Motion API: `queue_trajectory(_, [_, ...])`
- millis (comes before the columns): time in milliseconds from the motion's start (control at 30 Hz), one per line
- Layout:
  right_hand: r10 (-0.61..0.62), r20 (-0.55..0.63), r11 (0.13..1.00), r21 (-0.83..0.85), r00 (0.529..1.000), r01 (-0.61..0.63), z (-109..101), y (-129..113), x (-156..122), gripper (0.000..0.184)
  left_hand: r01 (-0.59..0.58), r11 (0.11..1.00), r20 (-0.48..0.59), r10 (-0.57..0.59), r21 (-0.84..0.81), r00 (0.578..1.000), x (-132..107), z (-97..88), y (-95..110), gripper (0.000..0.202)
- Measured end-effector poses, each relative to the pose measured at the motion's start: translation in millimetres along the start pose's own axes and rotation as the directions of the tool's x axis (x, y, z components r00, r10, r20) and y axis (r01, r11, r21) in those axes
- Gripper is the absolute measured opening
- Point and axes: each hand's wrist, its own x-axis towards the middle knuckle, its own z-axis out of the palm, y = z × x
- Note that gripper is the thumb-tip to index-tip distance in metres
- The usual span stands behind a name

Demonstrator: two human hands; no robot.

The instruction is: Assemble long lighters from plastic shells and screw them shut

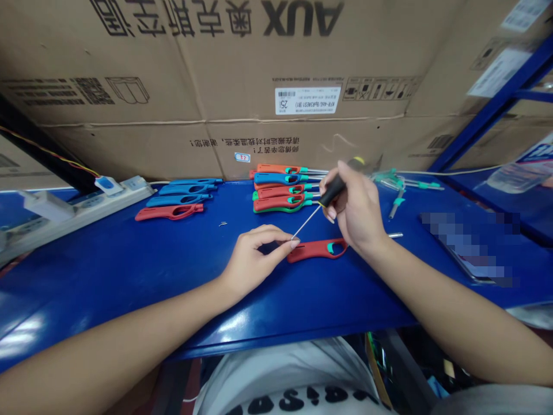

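Presently, the left hand is pinching around the tip of a slim metal, black-handled screwdriver, which the right hand is gripping. Beneath, a curved red plastic lighter with a teal trigger is lying on a glossy blue table; multicoloured lighters are lying beyond.

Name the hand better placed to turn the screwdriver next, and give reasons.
Right, most likely: the right hand grips the screwdriver's black handle, its shaft slanting down toward the left fingertips. The left hand is busy there, beside the red lighter's end.
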Motion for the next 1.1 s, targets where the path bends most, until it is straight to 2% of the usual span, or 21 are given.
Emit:
queue_trajectory(167, [-0.061, 0.051, 0.993, -0.102, 0.997, 0.066, -1, -5, -3, 0.045, 0.01, 1.0, 0.036, -0.011, 0.023, 0.999, -1, 0.7, -4, 0.008])
queue_trajectory(333, [-0.054, 0.185, 0.992, -0.102, 0.981, 0.074, -2, -10, -6, 0.043, -0.033, 0.997, 0.105, 0.026, 0.069, 0.994, -2, 1.5, -5, 0.009])
queue_trajectory(467, [-0.068, 0.254, 0.991, -0.095, 0.965, 0.095, -6, -8, -5, 0.039, -0.063, 0.995, 0.12, 0.053, 0.084, 0.991, -3, 1.5, -4, 0.008])
queue_trajectory(733, [-0.051, 0.256, 0.983, -0.159, 0.965, 0.094, -6, -9, -4, 0.039, -0.064, 0.996, 0.135, 0.054, 0.069, 0.989, -1, 1.5, -5, 0.008])
queue_trajectory(800, [-0.08, 0.233, 0.971, -0.203, 0.969, 0.129, -5, -11, -9, 0.035, -0.072, 0.995, 0.149, 0.06, 0.074, 0.987, -2, 1.5, -5, 0.008])
queue_trajectory(867, [-0.161, 0.192, 0.94, -0.268, 0.968, 0.21, -4, -11, -14, 0.037, -0.096, 0.992, 0.168, 0.081, 0.087, 0.982, -3, 1.4, -5, 0.008])
queue_trajectory(933, [-0.287, 0.185, 0.881, -0.335, 0.94, 0.335, -5, -7, -18, 0.047, -0.126, 0.987, 0.187, 0.105, 0.103, 0.977, -4, 1.4, -5, 0.008])
queue_trajectory(1000, [-0.411, 0.247, 0.8, -0.364, 0.877, 0.477, -7, -1, -20, 0.057, -0.148, 0.983, 0.201, 0.123, 0.111, 0.972, -4, 1.4, -6, 0.009])
queue_trajectory(1033, [-0.446, 0.303, 0.767, -0.355, 0.842, 0.534, -8, 2, -21, 0.059, -0.155, 0.982, 0.208, 0.13, 0.112, 0.97, -4, 1.4, -7, 0.009])
queue_trajectory(1100, [-0.431, 0.437, 0.75, -0.313, 0.789, 0.583, -8, 6, -21, 0.06, -0.169, 0.979, 0.226, 0.14, 0.118, 0.964, -3, 1.3, -7, 0.01])
